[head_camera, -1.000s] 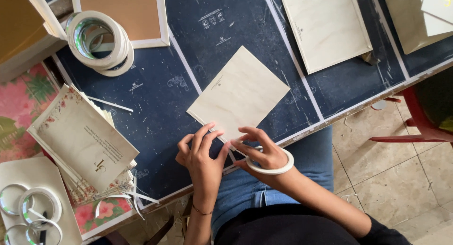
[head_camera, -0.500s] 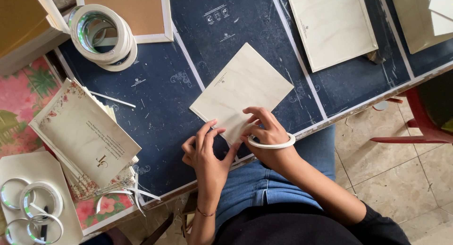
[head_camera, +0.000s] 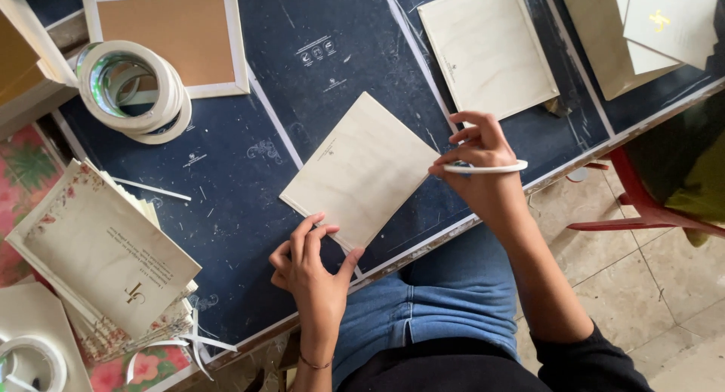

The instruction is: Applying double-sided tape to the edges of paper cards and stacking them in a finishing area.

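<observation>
Left hand [head_camera: 310,267] sits at the near corner of the cream card [head_camera: 362,169], fingers [head_camera: 300,233] curled, tips touching the card edge; it pins rather than grips. Right hand [head_camera: 479,162] is at the card's right edge, fingers partly closed on a thin white ring of tape [head_camera: 487,167] worn over the hand like a bangle, apparently pinching its loose end, though I cannot tell for sure.

The card lies flat and skewed on the dark blue tabletop [head_camera: 226,188], close to the near edge, just above the person's lap.

Risks as I see them:
- Card is held at one corner only. A pull from the right hand could pivot it, so a strip would land crooked.
- Tabletop looks dusty and scuffed, with white slivers lying about [head_camera: 151,188]. Grit could get under adhesive or mark the card face.
- Card is near the edge; a slip could send it onto the jeans [head_camera: 423,316] or the floor.
- Tape end could fold back on itself if tension drops.

Stacked tape rolls [head_camera: 136,90] and a pile of printed cards [head_camera: 102,260] sit well apart on the left, out of the way.
</observation>
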